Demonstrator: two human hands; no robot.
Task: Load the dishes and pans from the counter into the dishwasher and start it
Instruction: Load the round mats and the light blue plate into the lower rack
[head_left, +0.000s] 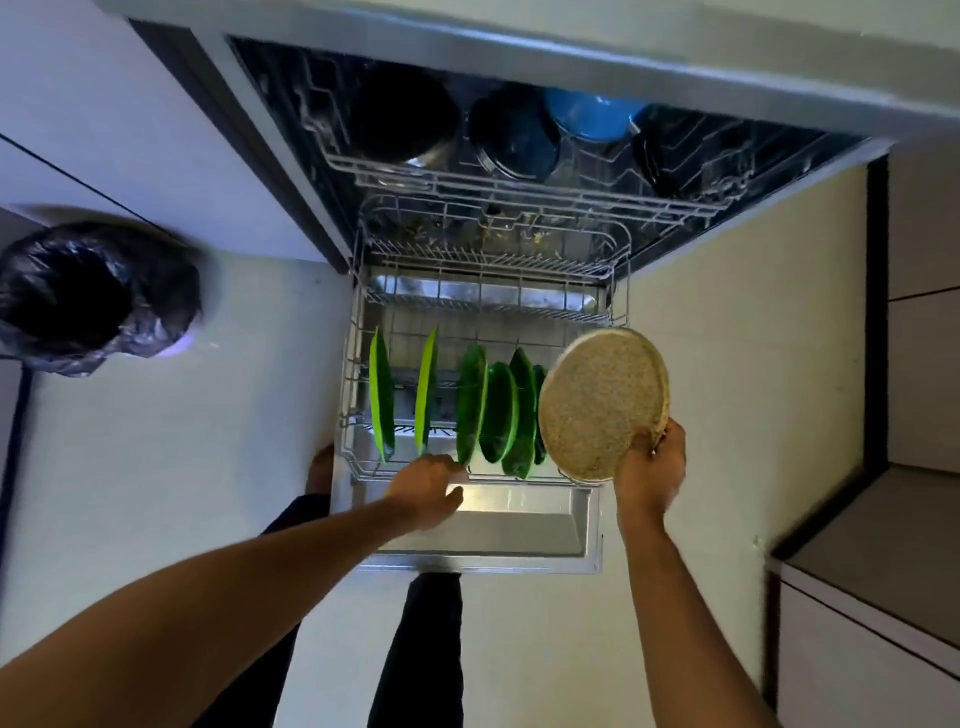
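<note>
Two hands in use, one plate in transit.

1. Step in hand: loading the lower rack (351, 364), which is pulled out over the open dishwasher door (519, 525). Several green plates (471, 405) stand on edge in it, from 9 o'clock across to about 3 o'clock. The upper rack (519, 192), at 12 o'clock, already carries a dark pot (400, 114) and a blue bowl (592, 117).

2. Item being placed: beige plate (597, 405), round and speckled. It is tilted, over the rack's 4 o'clock corner, just beside the last green plate and not yet seated between the wires.

3. Right hand (649, 467): fingers and thumb pinch the beige plate by its lower edge at 5 o'clock, with the forearm rising from 5 o'clock of the view.

4. Left hand (428, 486): arm stretched out from 8 o'clock and knuckles up, at the rack's front rim at 6 o'clock. The fingertips are hidden, so I cannot tell whether they grip the rim, touch a green plate or hold nothing.

5. Next move, as I judge it: turn the beige plate upright, find a free slot at 3 o'clock beyond the green ones, and lower it without knocking its neighbour.
</note>
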